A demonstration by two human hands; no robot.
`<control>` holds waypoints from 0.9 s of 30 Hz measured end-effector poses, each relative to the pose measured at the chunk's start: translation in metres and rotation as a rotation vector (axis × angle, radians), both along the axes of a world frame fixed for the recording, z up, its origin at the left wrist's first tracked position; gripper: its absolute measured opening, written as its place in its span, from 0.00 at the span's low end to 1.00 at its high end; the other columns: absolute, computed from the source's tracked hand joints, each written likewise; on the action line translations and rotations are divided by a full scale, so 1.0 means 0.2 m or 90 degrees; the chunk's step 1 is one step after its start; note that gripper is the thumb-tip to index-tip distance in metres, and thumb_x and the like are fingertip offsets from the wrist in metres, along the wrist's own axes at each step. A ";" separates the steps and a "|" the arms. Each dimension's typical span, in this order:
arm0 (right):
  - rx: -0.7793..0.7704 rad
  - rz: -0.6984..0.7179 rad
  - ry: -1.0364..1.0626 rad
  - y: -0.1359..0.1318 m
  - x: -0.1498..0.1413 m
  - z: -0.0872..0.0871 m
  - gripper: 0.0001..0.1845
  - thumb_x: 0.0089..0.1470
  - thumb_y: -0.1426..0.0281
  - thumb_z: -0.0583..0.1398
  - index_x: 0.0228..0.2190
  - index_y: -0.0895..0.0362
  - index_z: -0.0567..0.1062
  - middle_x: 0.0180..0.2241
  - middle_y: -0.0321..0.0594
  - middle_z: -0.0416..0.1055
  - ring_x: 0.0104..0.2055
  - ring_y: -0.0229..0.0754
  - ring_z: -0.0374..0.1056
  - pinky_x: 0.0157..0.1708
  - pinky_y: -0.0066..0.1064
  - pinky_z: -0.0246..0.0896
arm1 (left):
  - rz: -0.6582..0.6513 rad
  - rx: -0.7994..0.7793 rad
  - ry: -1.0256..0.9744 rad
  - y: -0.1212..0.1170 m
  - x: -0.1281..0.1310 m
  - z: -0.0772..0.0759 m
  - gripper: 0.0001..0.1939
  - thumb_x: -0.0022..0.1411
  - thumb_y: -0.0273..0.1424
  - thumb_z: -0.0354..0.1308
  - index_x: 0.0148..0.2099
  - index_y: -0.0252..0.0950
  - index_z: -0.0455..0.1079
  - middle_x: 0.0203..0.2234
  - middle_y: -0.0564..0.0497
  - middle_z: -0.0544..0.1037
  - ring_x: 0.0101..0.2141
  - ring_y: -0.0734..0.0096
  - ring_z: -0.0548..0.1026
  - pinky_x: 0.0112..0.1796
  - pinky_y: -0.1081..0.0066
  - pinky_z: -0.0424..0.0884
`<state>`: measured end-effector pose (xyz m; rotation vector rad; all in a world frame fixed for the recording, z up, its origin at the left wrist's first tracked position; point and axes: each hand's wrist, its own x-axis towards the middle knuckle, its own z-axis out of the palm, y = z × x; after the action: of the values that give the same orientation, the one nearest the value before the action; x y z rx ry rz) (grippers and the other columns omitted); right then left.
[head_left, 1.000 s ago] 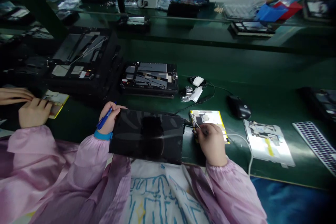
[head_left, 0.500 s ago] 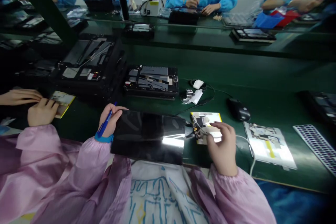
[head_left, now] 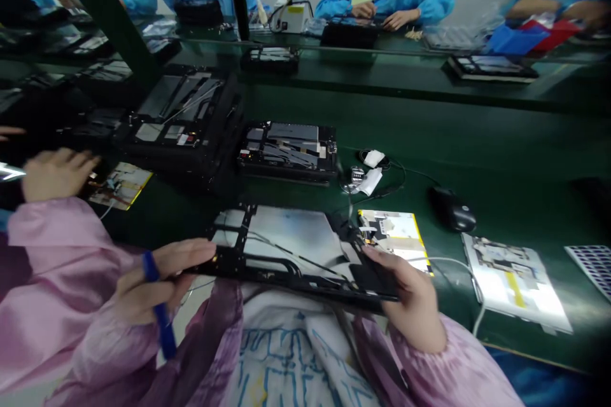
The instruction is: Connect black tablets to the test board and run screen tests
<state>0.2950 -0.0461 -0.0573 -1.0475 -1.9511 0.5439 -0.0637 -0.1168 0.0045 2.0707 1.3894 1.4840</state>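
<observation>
1. Across the view runs the green counter [head_left: 429, 140], carrying everything below except what the hands hold.
2. At left stands the large stack [head_left: 179, 114], dark panels piled up, the top one showing grey plates and thin strips.
3. At the counter's near edge, before the person's chest, the panel [head_left: 296, 238] is held up in both hands, tilted, its inner side with silver plates and dark cables facing up.
4. Just beyond it, near the large stack, sits the small stack [head_left: 289, 168].
5. Far to the right lies the silver plate [head_left: 520, 292], with a strip of yellow tape.
6. The left hand [head_left: 157, 276] grips the panel's left end, fingers closed over the edge.
7. The right hand [head_left: 413, 299] has its right end, thumb on top; the other fingers are mostly hidden beneath.
8. Just beyond the right hand lies the board [head_left: 401, 232], yellow along its edges, flat on the counter.
9. Between board and plate, farther back, is the mouse [head_left: 453, 208].
10. Tucked through the left hand's fingers is a blue pen [head_left: 165, 327], pointing downward.
</observation>
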 end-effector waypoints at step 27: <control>-0.112 0.017 -0.151 0.00 -0.08 -0.15 0.16 0.60 0.67 0.50 0.46 0.56 0.71 0.47 0.50 0.71 0.51 0.51 0.69 0.49 0.46 0.67 | 0.002 0.047 0.253 0.03 -0.06 -0.39 0.13 0.52 0.18 0.60 0.21 0.37 0.64 0.39 0.50 0.81 0.44 0.61 0.78 0.41 0.62 0.77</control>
<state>0.2792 -0.0458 -0.0879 -1.2454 -2.1565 0.6404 -0.0755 -0.1102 -0.0733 2.5126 1.4853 1.1808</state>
